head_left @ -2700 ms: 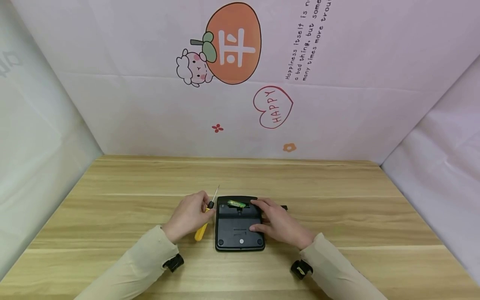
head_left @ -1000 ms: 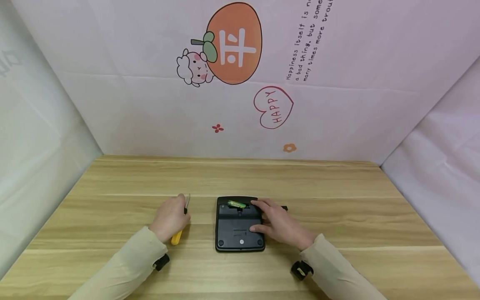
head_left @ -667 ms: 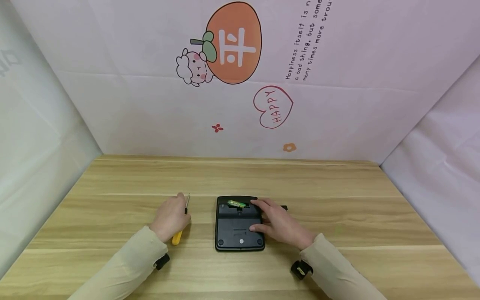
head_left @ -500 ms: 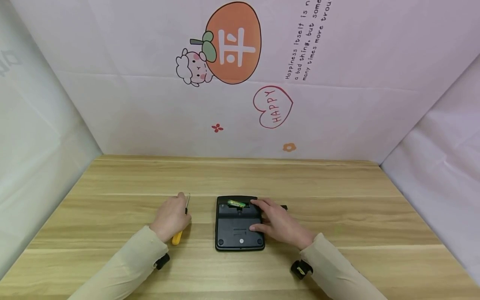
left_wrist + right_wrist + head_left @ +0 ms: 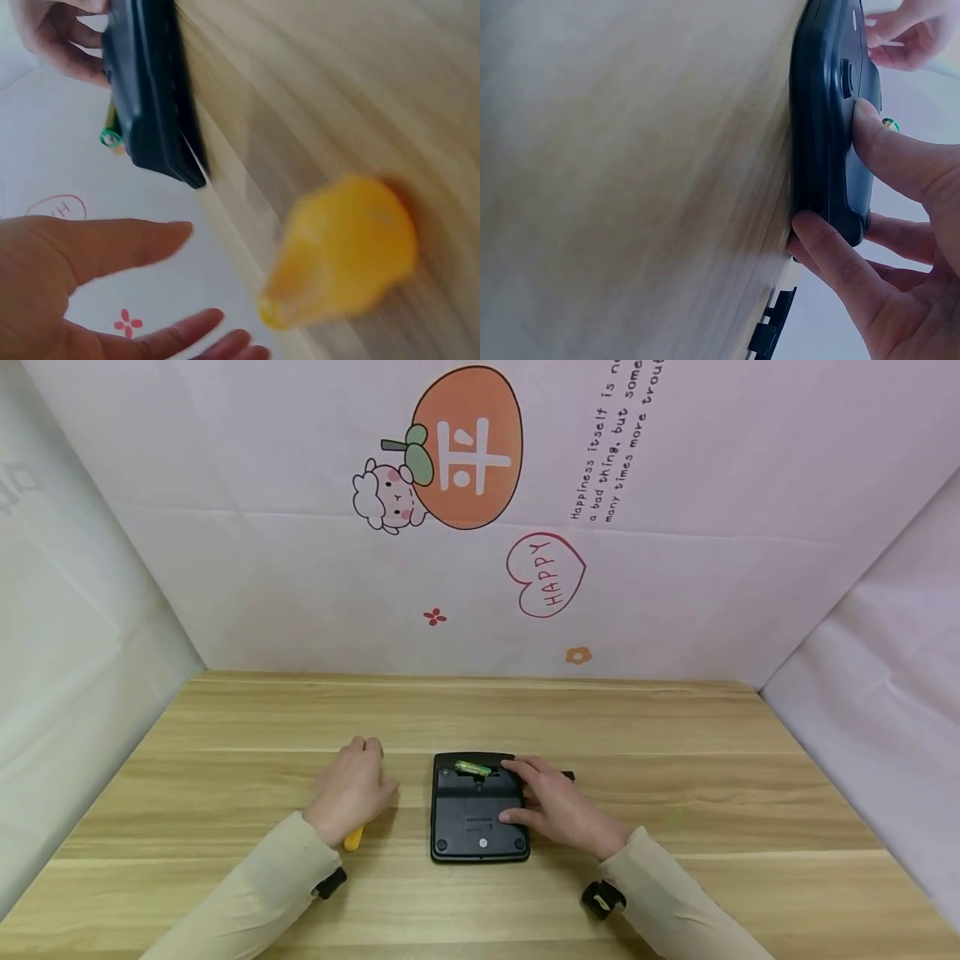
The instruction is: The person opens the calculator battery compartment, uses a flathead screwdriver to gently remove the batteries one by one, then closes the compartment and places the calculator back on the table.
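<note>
A black calculator [image 5: 480,827] lies face down on the table, its battery compartment uncovered. A green battery [image 5: 473,768] sits tilted in that compartment, one end raised. My right hand [image 5: 558,806] grips the calculator's right side, the thumb on its back and the fingers along the edge, as the right wrist view shows. My left hand [image 5: 352,789] is over a screwdriver with a yellow handle [image 5: 354,837], left of the calculator. In the left wrist view the yellow handle [image 5: 345,247] lies on the table, apart from the spread thumb and fingers. The screwdriver's shaft is hidden under the hand.
A small black battery cover [image 5: 772,326] lies on the wooden table [image 5: 675,752] just beyond my right hand. A white printed sheet [image 5: 300,593] rises behind the table's far edge, and white sheets flank both sides.
My left hand carried the screwdriver left, away from the calculator, and has since let go of it, its fingers shifting slightly right. My right hand and the calculator have stayed put.
</note>
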The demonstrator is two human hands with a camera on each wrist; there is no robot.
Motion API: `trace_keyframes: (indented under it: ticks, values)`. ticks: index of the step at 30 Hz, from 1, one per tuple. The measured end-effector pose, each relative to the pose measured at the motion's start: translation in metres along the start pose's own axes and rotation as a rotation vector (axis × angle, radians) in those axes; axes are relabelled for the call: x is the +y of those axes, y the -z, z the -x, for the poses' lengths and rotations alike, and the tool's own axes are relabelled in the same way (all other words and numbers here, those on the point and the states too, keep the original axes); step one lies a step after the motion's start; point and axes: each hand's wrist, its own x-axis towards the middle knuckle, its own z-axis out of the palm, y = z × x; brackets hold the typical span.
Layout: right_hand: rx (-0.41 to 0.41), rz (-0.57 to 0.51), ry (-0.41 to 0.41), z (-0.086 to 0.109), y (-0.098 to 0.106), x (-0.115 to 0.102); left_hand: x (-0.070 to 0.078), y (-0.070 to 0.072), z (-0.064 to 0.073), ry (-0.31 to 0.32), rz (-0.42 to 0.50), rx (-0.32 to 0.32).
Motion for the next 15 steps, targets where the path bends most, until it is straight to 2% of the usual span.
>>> trace_keyframes:
  ticks: [7,15]
  values:
    - [0.006,-0.003,0.001,0.000,0.000,0.001,0.018,-0.009,0.000,-0.075,0.072,-0.063]
    - [0.007,-0.006,-0.007,0.000,0.000,0.001,0.031,-0.017,-0.001,-0.086,0.161,-0.142]
